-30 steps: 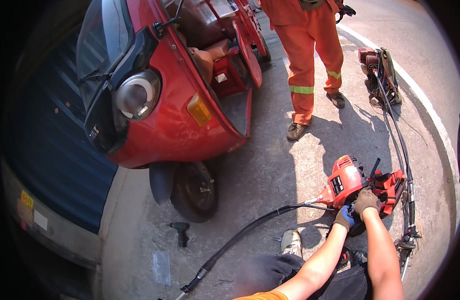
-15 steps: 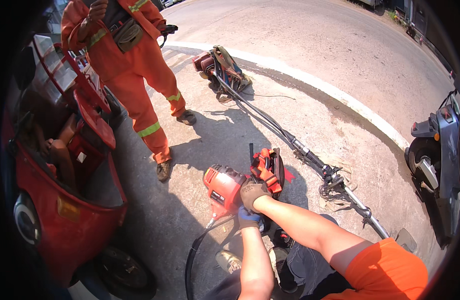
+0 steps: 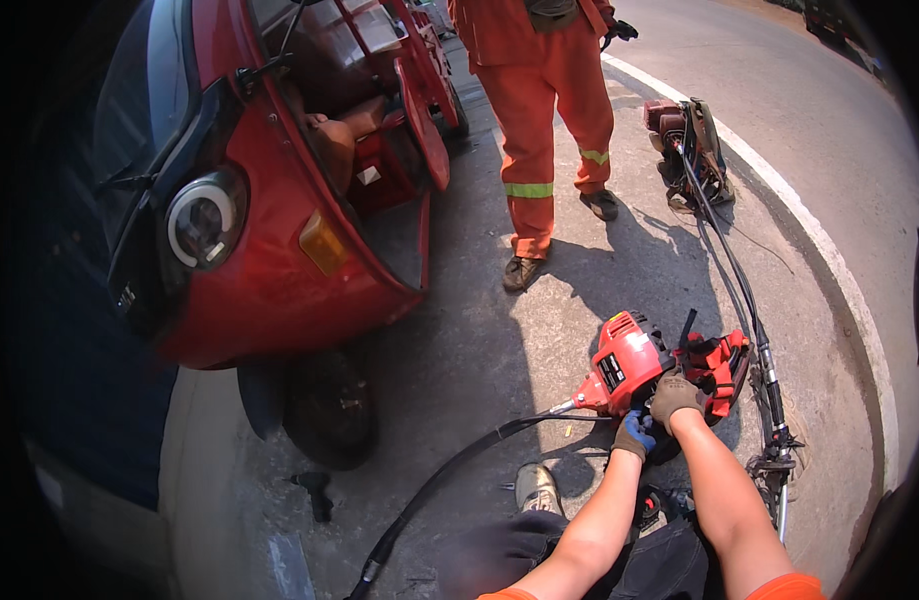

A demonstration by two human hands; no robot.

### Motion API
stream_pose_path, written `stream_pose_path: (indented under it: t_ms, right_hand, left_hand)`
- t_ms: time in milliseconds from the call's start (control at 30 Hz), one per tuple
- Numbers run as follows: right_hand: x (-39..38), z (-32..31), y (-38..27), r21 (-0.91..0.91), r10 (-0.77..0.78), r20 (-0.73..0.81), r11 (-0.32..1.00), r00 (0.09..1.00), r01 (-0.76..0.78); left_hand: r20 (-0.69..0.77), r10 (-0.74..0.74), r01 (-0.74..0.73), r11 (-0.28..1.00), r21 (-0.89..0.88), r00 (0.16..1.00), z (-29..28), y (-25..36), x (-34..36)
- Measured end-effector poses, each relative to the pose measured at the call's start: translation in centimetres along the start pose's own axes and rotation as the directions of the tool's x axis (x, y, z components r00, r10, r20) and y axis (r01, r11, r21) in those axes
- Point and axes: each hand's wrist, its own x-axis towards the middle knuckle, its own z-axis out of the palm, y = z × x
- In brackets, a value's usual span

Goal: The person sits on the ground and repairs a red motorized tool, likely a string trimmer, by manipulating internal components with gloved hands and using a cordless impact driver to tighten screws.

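A red engine unit (image 3: 619,365) lies on the concrete with a red and black harness (image 3: 721,375) on its right. My left hand (image 3: 635,432), in a grey and blue glove, has its fingers closed at the underside of the engine; what they hold is hidden. My right hand (image 3: 673,400), in a grey glove, is just above and right of it, fingers bent against the engine's back, where their grip is hidden. A black flexible shaft (image 3: 459,450) runs from the engine's metal coupling (image 3: 561,405) down to the lower left.
A red three-wheeler (image 3: 259,290) with someone seated inside stands at left, a dark drill (image 3: 317,492) beside it. A person in orange workwear (image 3: 529,130) stands ahead. Another engine backpack (image 3: 687,150) with a long pole (image 3: 774,400) lies at right beside a white kerb line (image 3: 839,270).
The camera turned toward the road at half a second ago and has swung back left to nearly the earlier view. My hands stay at the same place on the engine.
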Motion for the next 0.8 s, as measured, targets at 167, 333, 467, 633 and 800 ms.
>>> stream_pose_path:
  t_ms: [167,333,467,633,800]
  right_hand:
    - [-0.3,-0.1,-1.9,0.043,-0.025,0.003,0.999,1.000,0.025]
    - [-0.4,-1.3,1.8,-0.044,0.064,0.069,0.997,0.996,-0.061]
    - [-1.4,-1.3,-2.1,0.005,-0.003,0.060,1.000,0.998,0.003]
    - [-0.5,-2.0,3.2,-0.057,0.110,0.028,0.993,0.994,-0.108]
    - [-0.1,0.5,-3.2,0.026,-0.091,-0.009,0.996,0.996,0.091]
  left_hand:
    - [-0.039,0.049,-0.053,0.992,-0.113,0.998,-1.9,1.8,1.0]
    - [-0.069,-0.188,0.182,0.979,-0.088,0.980,3.2,-2.7,-0.6]
    - [0.063,-0.006,0.008,1.000,-0.027,0.998,-1.2,1.8,0.0]
    - [-0.064,-0.114,0.103,0.983,-0.153,0.991,5.8,-4.1,-1.7]
    - [-0.058,-0.053,0.049,0.997,-0.063,0.997,-2.4,5.0,1.9]
